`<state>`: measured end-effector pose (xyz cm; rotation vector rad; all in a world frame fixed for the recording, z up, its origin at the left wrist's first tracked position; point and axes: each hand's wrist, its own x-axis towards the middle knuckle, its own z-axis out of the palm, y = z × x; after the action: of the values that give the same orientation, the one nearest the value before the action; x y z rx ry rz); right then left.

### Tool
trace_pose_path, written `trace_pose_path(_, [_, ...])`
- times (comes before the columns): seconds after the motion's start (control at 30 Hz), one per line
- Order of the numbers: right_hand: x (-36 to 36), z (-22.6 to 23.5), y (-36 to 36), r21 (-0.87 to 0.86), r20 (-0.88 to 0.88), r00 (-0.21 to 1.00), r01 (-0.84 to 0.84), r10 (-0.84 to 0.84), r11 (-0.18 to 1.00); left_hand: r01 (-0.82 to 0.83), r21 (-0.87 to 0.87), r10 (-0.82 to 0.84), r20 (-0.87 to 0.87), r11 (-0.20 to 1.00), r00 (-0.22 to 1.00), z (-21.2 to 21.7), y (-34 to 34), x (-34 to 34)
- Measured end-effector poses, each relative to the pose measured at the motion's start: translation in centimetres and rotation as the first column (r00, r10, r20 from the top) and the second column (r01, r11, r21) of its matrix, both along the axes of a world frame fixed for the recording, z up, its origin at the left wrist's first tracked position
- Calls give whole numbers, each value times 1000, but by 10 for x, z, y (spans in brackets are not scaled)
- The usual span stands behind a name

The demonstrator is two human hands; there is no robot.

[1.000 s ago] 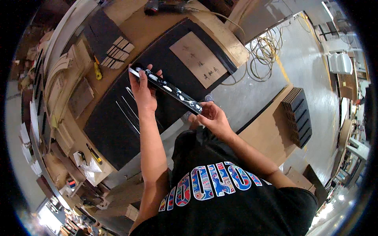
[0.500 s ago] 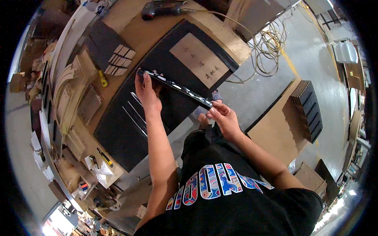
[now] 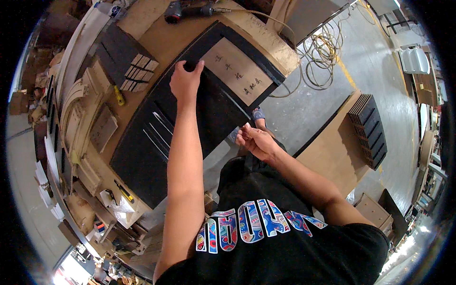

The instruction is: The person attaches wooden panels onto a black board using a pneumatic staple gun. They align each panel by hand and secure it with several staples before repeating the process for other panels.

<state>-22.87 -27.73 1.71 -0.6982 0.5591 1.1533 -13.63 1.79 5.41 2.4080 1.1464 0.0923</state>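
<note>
A long black strip [image 3: 230, 99] lies across a dark panel [image 3: 137, 164]; its pale edge runs toward the panel's near edge. My left hand [image 3: 186, 80] is at the strip's far end, thumb and fingers apart with a dark gap between them. Whether they touch the strip cannot be made out. My right hand [image 3: 256, 142] is closed at the near end, its fingertips pinched at the strip's corner and its other fingers curled. Several thin pale grooves [image 3: 161, 135] mark the panel left of my left forearm. Beyond the strip, a brown rectangular sheet [image 3: 237, 71] with handwriting lies on the panel.
A power tool [image 3: 190, 10] with a hose lies at the back of the bench. Grooved dark boards [image 3: 121, 57] are stacked on the left, near a yellow-handled tool [image 3: 118, 96]. On the right, slotted boards [image 3: 368, 130] rest on a brown sheet. Coiled hose [image 3: 323, 61] covers some floor.
The black strip has gone from being held up between both hands to lying on the panel. My left hand moved farther away and its fingers spread; my right hand shifted slightly left.
</note>
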Motion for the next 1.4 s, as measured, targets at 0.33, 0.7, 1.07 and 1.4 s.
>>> trace_pose_path(0.33, [15, -30, -2, -14, -74, 997, 18, -19, 1000, 61, 82, -56, -63, 995, 996, -15, 3, 25])
trace_pose_path(0.7, [19, -34, -6, -74, -107, 993, 40, -48, 996, 40, 85, -32, -88, 996, 996, -14, 2, 19])
trace_pose_path(1.07, [15, -21, -18, -338, 118, 992, -4, 47, 941, 82, -324, 7, 262, 942, 965, -24, -8, -31])
trace_pose_path(1.4, [70, 36, -43, -670, 625, 572, 42, 531, 742, 395, 242, -455, 293, 886, 841, -52, -158, -121])
